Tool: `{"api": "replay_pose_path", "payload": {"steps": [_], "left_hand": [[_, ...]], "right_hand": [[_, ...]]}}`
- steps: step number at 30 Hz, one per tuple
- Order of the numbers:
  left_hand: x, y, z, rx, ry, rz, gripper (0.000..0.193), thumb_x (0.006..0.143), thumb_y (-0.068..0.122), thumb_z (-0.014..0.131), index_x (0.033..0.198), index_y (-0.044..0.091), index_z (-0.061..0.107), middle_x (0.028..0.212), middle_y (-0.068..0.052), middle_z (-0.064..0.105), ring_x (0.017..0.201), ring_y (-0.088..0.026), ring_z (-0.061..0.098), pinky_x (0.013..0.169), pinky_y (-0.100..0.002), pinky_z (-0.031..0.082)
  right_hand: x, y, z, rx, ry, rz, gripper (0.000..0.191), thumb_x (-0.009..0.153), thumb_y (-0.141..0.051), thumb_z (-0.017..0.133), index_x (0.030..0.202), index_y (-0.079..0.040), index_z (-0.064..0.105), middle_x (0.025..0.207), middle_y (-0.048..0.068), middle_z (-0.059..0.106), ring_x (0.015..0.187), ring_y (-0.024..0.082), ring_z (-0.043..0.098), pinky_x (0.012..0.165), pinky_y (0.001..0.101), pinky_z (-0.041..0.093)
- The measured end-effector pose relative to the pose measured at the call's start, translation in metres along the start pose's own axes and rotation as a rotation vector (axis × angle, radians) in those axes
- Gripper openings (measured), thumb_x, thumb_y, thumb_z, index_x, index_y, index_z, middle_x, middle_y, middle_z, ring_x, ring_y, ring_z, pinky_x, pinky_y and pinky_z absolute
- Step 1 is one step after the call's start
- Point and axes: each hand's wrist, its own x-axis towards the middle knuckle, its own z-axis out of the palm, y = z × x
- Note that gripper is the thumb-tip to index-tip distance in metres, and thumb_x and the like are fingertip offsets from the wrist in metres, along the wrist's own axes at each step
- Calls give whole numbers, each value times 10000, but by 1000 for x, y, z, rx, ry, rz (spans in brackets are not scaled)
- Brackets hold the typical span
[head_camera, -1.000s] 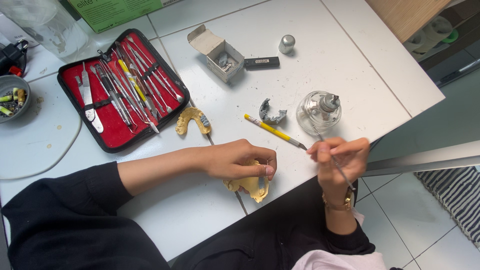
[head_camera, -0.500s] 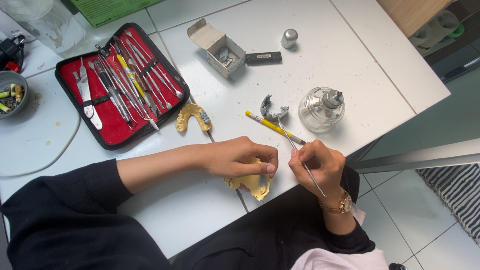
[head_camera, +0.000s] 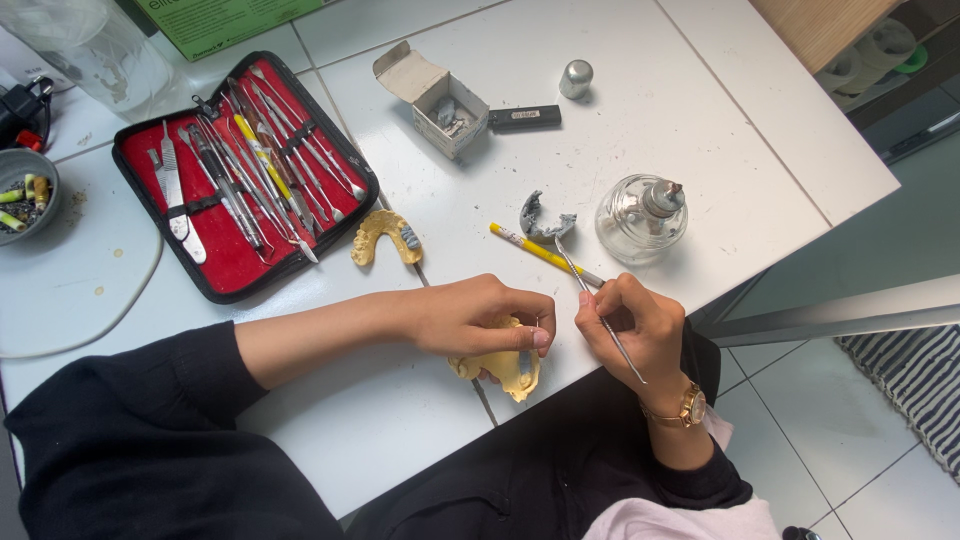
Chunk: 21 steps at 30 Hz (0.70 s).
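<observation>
My left hand (head_camera: 478, 318) presses down on a yellow tooth model (head_camera: 503, 366) at the near edge of the white counter (head_camera: 720, 110) — its grip is closed on the model so it will not slide. My right hand (head_camera: 628, 325) pinches a thin metal pick (head_camera: 598, 310) like a pencil, grip closed on it, and the tip reaches up to a grey lump (head_camera: 543, 220) just beside the yellow pencil (head_camera: 540, 252). I think the pick is held low and slanted so the tip can scoop a small bit.

A glass burner (head_camera: 640, 215) stands near the lump, close by for warming the tip, I guess. A second tooth model (head_camera: 385, 237) lies next to the open red tool case (head_camera: 240, 170) — the tools are strapped in rows, easy to pick. A small open box (head_camera: 435, 92) sits further back.
</observation>
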Motion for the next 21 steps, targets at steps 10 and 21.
{"api": "replay_pose_path", "payload": {"steps": [10,21], "left_hand": [[1,5,2,11,-6,-48,397,1053,410,454,1102,70,653,998,-71,785,934,-188,742,858,-348,563],[1,8,5,33,-31,-20,352,1072,387,426,1093,85,606,1024,-44,768,977,-184,751,875,-356,563]], "right_hand": [[-2,0,-2,-6,7,19,264,893,-12,757,783,-41,519,652,9,633,500,45,556,464,227,424],[-8,0,-5,35,50,-19,283,914,0,747,786,-45,498,673,23,656,521,54,574,489,227,437]]}}
